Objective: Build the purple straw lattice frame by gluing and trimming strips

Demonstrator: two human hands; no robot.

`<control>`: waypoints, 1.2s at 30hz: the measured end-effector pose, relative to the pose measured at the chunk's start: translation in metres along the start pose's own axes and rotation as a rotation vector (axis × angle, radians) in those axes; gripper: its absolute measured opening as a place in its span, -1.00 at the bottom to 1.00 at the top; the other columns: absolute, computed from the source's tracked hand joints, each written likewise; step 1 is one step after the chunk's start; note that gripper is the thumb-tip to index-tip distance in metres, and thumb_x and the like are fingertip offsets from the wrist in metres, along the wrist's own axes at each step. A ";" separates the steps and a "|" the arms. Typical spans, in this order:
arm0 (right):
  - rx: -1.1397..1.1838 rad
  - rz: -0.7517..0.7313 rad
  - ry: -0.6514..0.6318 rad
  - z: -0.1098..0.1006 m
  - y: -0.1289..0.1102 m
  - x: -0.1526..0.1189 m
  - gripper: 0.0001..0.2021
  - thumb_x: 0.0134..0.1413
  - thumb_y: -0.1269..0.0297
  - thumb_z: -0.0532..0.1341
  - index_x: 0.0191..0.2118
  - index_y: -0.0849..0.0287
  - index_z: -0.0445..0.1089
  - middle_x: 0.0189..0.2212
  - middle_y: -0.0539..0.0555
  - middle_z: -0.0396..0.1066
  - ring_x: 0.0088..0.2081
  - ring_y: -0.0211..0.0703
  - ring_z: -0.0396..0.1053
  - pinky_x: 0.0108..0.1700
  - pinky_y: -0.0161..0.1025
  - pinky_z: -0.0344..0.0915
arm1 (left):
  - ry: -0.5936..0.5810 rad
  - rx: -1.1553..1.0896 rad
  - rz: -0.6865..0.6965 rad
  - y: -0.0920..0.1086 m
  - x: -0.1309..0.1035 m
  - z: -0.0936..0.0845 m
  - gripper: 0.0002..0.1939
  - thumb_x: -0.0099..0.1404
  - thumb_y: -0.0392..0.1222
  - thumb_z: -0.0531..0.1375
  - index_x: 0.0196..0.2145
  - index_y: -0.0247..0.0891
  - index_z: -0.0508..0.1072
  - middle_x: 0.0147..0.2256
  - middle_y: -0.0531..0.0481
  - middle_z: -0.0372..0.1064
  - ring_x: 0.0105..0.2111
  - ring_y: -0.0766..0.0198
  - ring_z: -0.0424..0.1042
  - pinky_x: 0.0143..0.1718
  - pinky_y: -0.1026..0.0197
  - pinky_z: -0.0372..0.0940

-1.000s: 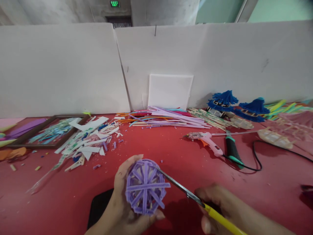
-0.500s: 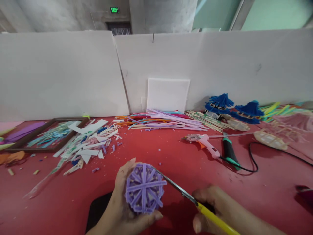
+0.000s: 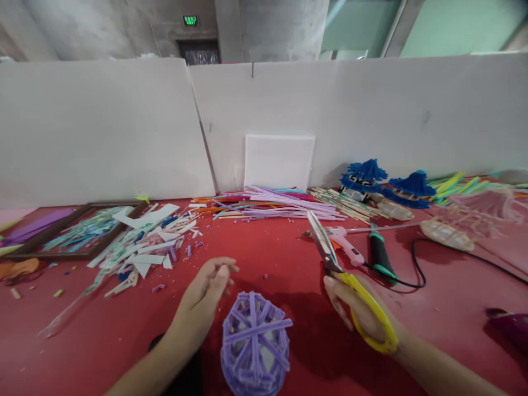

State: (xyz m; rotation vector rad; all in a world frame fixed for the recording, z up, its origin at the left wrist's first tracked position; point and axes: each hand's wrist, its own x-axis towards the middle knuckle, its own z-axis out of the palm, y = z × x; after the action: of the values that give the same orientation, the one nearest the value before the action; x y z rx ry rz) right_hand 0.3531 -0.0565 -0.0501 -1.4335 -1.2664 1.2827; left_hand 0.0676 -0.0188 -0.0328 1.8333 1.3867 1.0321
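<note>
A round purple pipe-cleaner piece point(image 3: 256, 331), with crossing strips like spokes over its top, sits on the red table in front of me. My left hand point(image 3: 208, 289) is just left of and beyond it, apart from it, with fingers loosely stretched and holding nothing that I can see. Yellow-handled scissors point(image 3: 350, 286) are in my right hand point(image 3: 365, 311), off to the right of the purple piece. Their metal blades point up and away, looking closed together. A dark flat object point(image 3: 185, 368) lies partly hidden under my left forearm.
Beyond the hands lie a purple pipe-cleaner bundle point(image 3: 289, 204), a pink glue gun point(image 3: 346, 246) with a black cord, and a green-black handled tool point(image 3: 381, 256). White scraps point(image 3: 152, 242) and a brown frame point(image 3: 78, 256) are left. Blue-roofed models point(image 3: 367, 173) stand back right, before a white partition point(image 3: 350, 110).
My left hand has let go of the purple piece and moved left of it. My right hand has swung the scissors up and away from the piece, blades now pointing forward.
</note>
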 end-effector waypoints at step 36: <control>0.281 -0.019 0.045 0.011 0.011 0.008 -0.36 -0.10 -0.43 0.14 -0.62 0.15 0.19 -0.76 -0.11 0.08 -0.75 -0.40 0.00 -0.71 -0.41 -0.09 | -0.531 0.837 0.851 0.008 0.167 0.099 -0.63 0.39 -0.08 0.18 0.09 -0.24 0.36 0.10 -0.16 0.33 0.01 0.06 0.41 0.01 -0.12 0.37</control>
State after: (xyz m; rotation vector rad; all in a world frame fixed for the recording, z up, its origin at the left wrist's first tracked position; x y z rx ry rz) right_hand 0.3433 -0.0508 -0.0641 -1.2401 -1.0214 1.3487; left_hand 0.1814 0.1382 -0.0398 3.1613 0.7095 0.1812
